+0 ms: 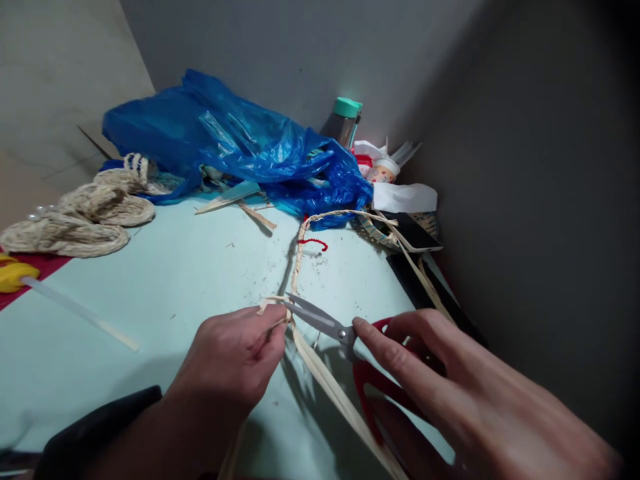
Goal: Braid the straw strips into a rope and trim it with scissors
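My left hand [240,350] is closed, pinching a pale twisted fibre cord [299,257] near the middle of the table. From the pinch the cord runs away from me and bends right at its far part. A red fuzzy wire [315,243] crosses it. Loose flat fibre strands [330,393] trail from the pinch toward the lower right. My right hand [425,360] grips red-handled scissors [325,320], index finger stretched along the pivot. Their blades are slightly parted at the cord, just beside my left fingertips. Whether they touch the fibre I cannot tell.
A blue plastic bag [240,140] lies along the back. Woven slippers [80,220] sit at the left, above a yellow glue gun [17,273] with a glue stick. Back right are a green-lidded bottle [345,117], a patterned cup [384,170] and a phone [415,233]. A grey wall rises behind.
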Motion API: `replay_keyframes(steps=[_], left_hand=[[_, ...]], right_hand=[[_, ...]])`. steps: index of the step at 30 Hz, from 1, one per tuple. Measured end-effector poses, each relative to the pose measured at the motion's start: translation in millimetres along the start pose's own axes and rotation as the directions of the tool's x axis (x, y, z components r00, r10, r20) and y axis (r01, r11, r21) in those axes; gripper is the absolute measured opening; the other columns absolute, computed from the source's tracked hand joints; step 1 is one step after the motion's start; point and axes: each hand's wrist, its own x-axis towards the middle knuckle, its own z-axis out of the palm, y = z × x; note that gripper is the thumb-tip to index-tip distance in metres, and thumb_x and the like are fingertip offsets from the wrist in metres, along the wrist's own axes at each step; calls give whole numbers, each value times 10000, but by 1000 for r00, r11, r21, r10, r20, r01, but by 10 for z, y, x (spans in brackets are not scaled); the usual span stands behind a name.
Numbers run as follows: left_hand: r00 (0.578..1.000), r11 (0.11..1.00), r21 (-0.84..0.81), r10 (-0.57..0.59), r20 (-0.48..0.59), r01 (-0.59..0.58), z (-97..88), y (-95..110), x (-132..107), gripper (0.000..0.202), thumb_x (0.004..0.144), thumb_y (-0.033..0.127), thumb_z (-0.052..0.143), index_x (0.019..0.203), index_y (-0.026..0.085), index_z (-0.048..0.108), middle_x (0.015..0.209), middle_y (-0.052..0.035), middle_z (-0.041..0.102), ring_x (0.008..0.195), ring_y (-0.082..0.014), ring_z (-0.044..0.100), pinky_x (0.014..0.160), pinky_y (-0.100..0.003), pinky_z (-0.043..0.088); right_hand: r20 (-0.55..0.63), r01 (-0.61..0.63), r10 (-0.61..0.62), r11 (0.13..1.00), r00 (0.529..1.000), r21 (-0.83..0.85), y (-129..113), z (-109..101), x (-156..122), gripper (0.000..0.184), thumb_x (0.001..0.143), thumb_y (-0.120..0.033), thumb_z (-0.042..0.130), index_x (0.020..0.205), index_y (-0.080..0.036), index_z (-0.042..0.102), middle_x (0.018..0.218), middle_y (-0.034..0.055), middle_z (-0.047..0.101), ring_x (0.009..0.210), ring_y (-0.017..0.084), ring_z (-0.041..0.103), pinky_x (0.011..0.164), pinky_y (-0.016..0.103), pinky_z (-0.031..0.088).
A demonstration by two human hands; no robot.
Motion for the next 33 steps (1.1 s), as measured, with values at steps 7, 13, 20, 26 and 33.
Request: replay_keyframes(steps=[7,13,20,26,33], left_hand=[[970,922,301,234,70,-244,90,-8,-66,254,905,113,398,852,184,636,635,12,628,567,-147,618,517,-265,407],[953,851,433,235,189,-296,55,62,-108,220,880,46,434,941,174,602,679,-4,629,608,-193,644,501,-303,397],[940,857,420,187,286,-299,40,103,-88,230,884,31,409,911,194,569,693,-6,615,620,-204,642,494,-309,376],[931,895,360,137,340,-263,42,69,-100,228,898,57,391,911,199,569,725,-5,623,627,-187,629,526,-298,387],[944,909,337,145,296,-246,42,69,-83,250,886,66,385,854,194,597,684,-3,626,570,-161,593,519,-275,384]], right_hand=[[58,92,-83,979,995,-183,-186,-65,132,154,861,-242,496,875,-197,643,776,90,586,594,171,549,446,256,393],[200,81,-45,981,979,-177,-278,-128,155,138,771,-144,534,853,-201,630,789,103,575,635,200,547,429,273,366],[344,97,-24,976,938,-196,-355,-155,257,172,660,-24,562,657,-193,599,792,90,597,668,198,595,460,281,416],[404,141,-39,964,914,-224,-340,-157,273,194,644,-11,561,685,-184,637,777,77,592,619,198,596,402,278,337],[323,80,-17,980,946,-184,-273,7,168,173,747,-34,534,727,-180,625,720,51,589,503,124,520,408,269,253]])
